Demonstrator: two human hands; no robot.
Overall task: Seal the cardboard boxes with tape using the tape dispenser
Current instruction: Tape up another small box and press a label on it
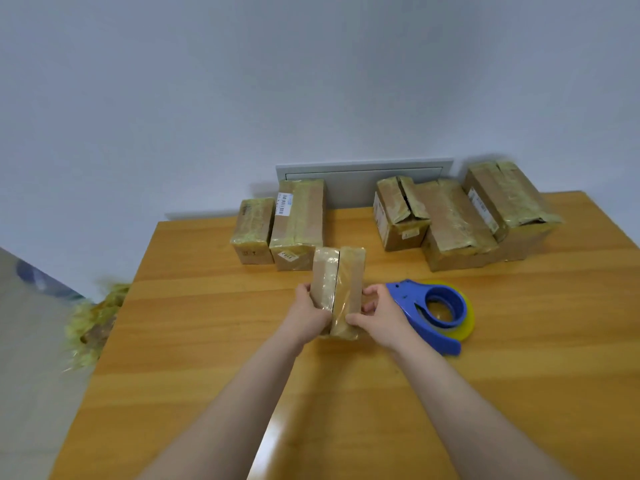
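Cardboard box [337,289]: small and long, in the middle of the frame, held between both hands over the surface. A dark seam runs down its top between two flaps, and glossy yellowish tape covers its faces. Whether its underside touches the surface cannot be told.
Left hand [310,313]: grips the box's left side near the near end, fingers curled round the edge.
Right hand [381,317]: grips the box's right side, thumb on the near top, fingers bent against the side wall.
Tape dispenser [412,299]: blue, lying flat on the surface just right of the right hand, untouched, with a yellowish tape roll [465,323] mounted in it.
Two boxes [298,223]: side by side, just behind the held box, left of centre, wrapped in tape.
Three boxes [457,226]: clustered at upper right of the surface, flaps partly lifted.
Surface [207,341]: orange-brown wood, glossy.
Wall panel [363,171]: grey, behind the boxes.
Tape scraps [93,323]: a crumpled yellowish heap past the surface's left edge.
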